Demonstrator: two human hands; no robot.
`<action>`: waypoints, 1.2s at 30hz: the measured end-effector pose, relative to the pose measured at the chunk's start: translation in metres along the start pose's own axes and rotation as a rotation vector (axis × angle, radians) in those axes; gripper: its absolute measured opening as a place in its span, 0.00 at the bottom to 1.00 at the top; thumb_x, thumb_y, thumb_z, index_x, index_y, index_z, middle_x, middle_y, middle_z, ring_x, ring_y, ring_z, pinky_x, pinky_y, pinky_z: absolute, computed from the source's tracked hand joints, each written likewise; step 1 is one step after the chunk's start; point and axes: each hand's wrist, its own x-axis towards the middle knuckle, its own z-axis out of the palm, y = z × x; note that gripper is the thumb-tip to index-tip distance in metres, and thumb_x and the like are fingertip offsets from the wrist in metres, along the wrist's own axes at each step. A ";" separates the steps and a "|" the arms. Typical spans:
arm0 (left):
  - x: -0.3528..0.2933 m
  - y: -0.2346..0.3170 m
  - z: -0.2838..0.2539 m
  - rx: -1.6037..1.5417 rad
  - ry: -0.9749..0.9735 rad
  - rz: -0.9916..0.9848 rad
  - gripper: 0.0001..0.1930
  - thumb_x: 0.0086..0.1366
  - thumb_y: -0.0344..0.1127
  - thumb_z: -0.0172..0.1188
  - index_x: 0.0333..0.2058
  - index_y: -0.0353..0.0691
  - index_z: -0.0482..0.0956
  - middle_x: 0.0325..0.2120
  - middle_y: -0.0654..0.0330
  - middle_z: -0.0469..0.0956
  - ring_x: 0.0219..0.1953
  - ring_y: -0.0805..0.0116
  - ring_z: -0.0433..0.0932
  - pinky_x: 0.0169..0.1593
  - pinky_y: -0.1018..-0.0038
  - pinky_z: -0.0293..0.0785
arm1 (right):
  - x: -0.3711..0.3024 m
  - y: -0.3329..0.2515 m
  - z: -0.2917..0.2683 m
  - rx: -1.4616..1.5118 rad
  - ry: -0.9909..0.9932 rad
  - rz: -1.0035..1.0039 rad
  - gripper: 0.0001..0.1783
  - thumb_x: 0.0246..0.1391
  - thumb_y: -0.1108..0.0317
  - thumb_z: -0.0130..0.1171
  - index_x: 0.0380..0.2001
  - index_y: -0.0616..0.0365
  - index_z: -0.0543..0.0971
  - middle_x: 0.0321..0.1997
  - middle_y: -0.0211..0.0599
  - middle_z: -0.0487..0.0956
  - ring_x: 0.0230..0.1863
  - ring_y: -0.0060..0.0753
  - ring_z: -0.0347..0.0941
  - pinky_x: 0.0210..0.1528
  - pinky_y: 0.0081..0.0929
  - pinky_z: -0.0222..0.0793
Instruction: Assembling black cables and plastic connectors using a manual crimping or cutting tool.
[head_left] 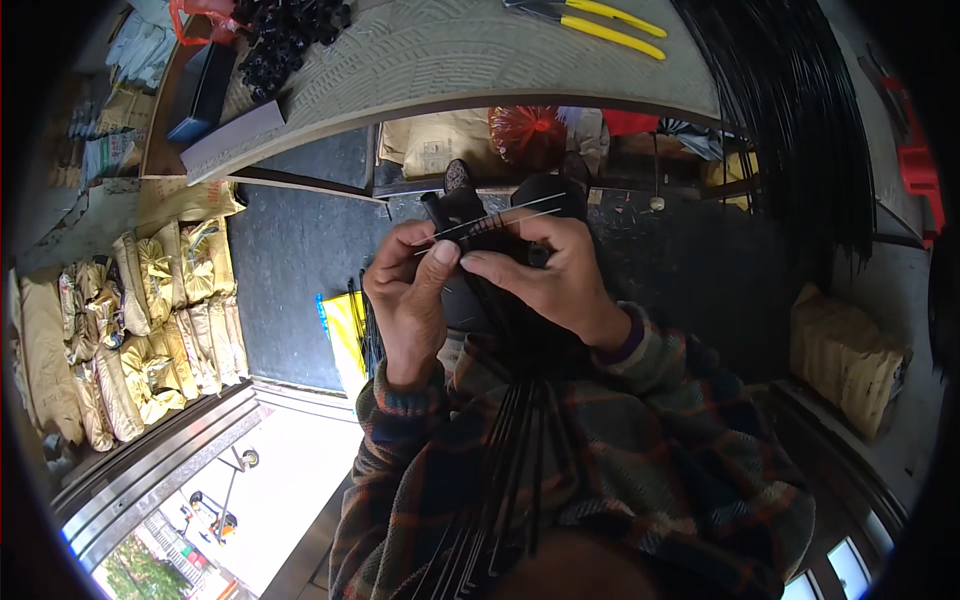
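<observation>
Below the curved workbench [450, 60] with its yellow pliers [600, 20], my left hand [410, 290] and right hand [545, 270] both pinch shut on thin black rods [490, 222] before my chest, light, springy and probably slippery, best gripped near their tips, while sacks [140, 320] line the floor.

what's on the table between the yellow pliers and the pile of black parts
In the head view, only bare grooved table top lies between the yellow pliers and the pile of black parts.
</observation>
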 end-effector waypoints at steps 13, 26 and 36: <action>-0.006 -0.011 0.006 -0.060 0.021 0.106 0.12 0.60 0.32 0.54 0.40 0.31 0.71 0.34 0.59 0.75 0.36 0.74 0.72 0.45 0.79 0.66 | 0.000 0.009 -0.003 0.107 -0.108 0.061 0.11 0.46 0.68 0.62 0.29 0.65 0.77 0.26 0.29 0.75 0.29 0.14 0.67 0.32 0.15 0.63; -0.011 -0.039 0.003 -0.002 0.115 0.297 0.16 0.59 0.35 0.55 0.42 0.28 0.72 0.34 0.58 0.74 0.34 0.73 0.71 0.44 0.79 0.64 | 0.003 0.017 -0.006 0.176 -0.221 0.236 0.10 0.46 0.69 0.62 0.31 0.63 0.76 0.26 0.26 0.73 0.30 0.11 0.63 0.32 0.12 0.60; -0.008 -0.020 0.030 -0.435 0.023 -0.081 0.17 0.55 0.23 0.55 0.46 0.31 0.71 0.39 0.53 0.75 0.40 0.69 0.74 0.49 0.74 0.68 | 0.079 -0.051 -0.038 -0.213 -0.372 -0.343 0.26 0.57 0.49 0.43 0.39 0.64 0.72 0.31 0.34 0.73 0.27 0.22 0.67 0.30 0.20 0.65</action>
